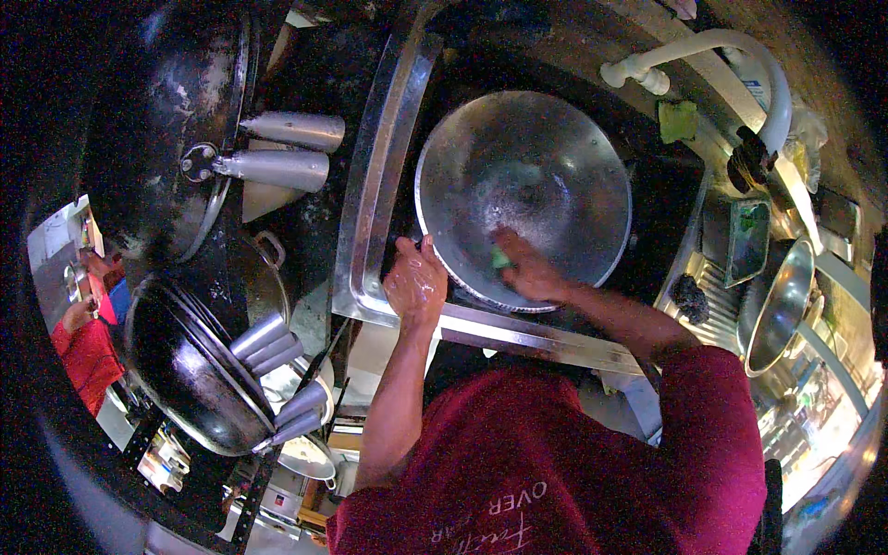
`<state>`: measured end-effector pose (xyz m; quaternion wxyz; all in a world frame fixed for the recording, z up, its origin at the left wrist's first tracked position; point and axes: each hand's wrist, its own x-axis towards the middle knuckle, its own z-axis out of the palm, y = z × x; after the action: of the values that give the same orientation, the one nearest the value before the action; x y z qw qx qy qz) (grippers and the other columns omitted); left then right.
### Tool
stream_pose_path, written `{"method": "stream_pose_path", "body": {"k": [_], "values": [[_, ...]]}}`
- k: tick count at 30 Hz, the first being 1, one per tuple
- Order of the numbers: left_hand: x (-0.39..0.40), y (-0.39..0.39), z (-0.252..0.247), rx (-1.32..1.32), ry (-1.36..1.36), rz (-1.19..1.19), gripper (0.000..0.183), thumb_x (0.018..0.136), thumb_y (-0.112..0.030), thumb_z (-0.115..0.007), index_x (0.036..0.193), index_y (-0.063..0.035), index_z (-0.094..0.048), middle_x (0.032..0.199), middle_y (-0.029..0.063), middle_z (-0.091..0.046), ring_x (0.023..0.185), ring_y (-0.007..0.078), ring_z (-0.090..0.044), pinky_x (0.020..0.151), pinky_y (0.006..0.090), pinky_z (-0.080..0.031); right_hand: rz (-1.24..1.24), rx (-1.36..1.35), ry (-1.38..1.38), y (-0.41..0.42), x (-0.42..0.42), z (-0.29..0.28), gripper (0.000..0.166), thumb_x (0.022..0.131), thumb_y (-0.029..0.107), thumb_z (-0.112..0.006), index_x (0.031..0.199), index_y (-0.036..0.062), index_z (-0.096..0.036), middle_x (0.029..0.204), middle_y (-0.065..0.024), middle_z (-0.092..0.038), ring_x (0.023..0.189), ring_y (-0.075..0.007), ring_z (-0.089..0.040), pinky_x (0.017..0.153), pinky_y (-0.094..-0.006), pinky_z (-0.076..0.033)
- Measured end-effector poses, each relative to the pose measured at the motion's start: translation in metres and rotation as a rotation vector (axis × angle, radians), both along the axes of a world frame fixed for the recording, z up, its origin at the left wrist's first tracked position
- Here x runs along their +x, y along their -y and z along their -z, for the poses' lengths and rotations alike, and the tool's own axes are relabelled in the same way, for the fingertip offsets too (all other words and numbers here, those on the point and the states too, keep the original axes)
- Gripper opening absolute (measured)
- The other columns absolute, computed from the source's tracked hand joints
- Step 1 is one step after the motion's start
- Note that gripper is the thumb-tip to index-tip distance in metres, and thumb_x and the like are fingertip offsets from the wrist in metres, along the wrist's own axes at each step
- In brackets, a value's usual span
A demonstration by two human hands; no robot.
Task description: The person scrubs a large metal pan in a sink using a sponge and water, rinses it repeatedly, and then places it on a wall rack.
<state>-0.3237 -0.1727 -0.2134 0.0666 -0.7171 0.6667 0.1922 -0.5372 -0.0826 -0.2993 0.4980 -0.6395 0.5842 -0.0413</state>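
Note:
A large round metal bowl (583, 201) stands in a deep metal sink (485, 326), its inside facing up. My left hand (416, 281), wet with suds, grips the bowl's rim at the lower left. Inside the bowl, my right hand (531, 267) presses a green scrubbing pad (500, 257) against the lower inner wall. The fingers of my right hand are blurred. Whitish suds or wet marks show near the bowl's bottom.
Left of the sink are large dark pans (201, 368) with metal handles. A curved white tap pipe (753, 48) rises at the upper right. A dark scourer (690, 298) lies on the ribbed drainboard (701, 267), near another metal bowl (780, 309). Another person's red sleeve (87, 354) shows far left.

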Motion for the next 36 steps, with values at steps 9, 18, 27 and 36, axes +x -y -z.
{"method": "stream_pose_path", "body": {"k": [9, 18, 27, 36], "values": [[-0.001, 0.003, 0.003, 0.026, 0.054, 0.038, 0.033, 0.106, -0.035, -0.045, 0.101, -0.0034, -0.053, 0.073, 0.024, -0.068, 0.066, 0.0412, -0.069, 0.057, 0.0507, -0.054, 0.705, -0.501, -0.315, 0.158, 0.021, 0.092, 0.07, 0.101, 0.038, -0.051, 0.153, -0.0031, -0.029, 0.16, -0.0268, -0.026, 0.15, -0.0418, -0.022, 0.123, -0.0489, -0.016], [0.012, -0.006, 0.014, -0.117, -0.091, 0.088, 0.035, 0.104, -0.03, -0.046, 0.103, 0.0019, -0.06, 0.073, 0.0252, -0.068, 0.067, 0.0412, -0.068, 0.059, 0.0533, -0.053, 0.518, -0.116, 0.457, 0.025, 0.098, -0.051, 0.059, 0.095, 0.019, -0.049, 0.152, 0.0071, -0.039, 0.161, -0.0201, -0.03, 0.15, -0.0379, -0.026, 0.123, -0.0441, -0.021], [-0.007, 0.006, -0.006, 0.012, -0.013, -0.012, 0.04, 0.105, -0.04, -0.042, 0.099, -0.0022, -0.055, 0.074, 0.0247, -0.068, 0.071, 0.0437, -0.069, 0.064, 0.0549, -0.054, 0.215, -0.135, -0.514, -0.032, -0.015, 0.041, 0.071, 0.095, 0.023, -0.051, 0.153, -0.0088, -0.024, 0.156, -0.0317, -0.029, 0.148, -0.0463, -0.021, 0.123, -0.0528, -0.013], [-0.007, 0.007, -0.01, 0.008, 0.051, 0.071, 0.062, 0.093, -0.064, -0.054, 0.102, -0.0025, -0.053, 0.071, 0.0212, -0.069, 0.066, 0.0406, -0.07, 0.062, 0.0507, -0.057, 0.161, -0.777, -0.693, 0.208, 0.005, 0.057, 0.065, 0.098, 0.021, -0.049, 0.157, 0.0051, -0.027, 0.162, -0.0241, -0.024, 0.149, -0.044, -0.023, 0.123, -0.0501, -0.02]]}}
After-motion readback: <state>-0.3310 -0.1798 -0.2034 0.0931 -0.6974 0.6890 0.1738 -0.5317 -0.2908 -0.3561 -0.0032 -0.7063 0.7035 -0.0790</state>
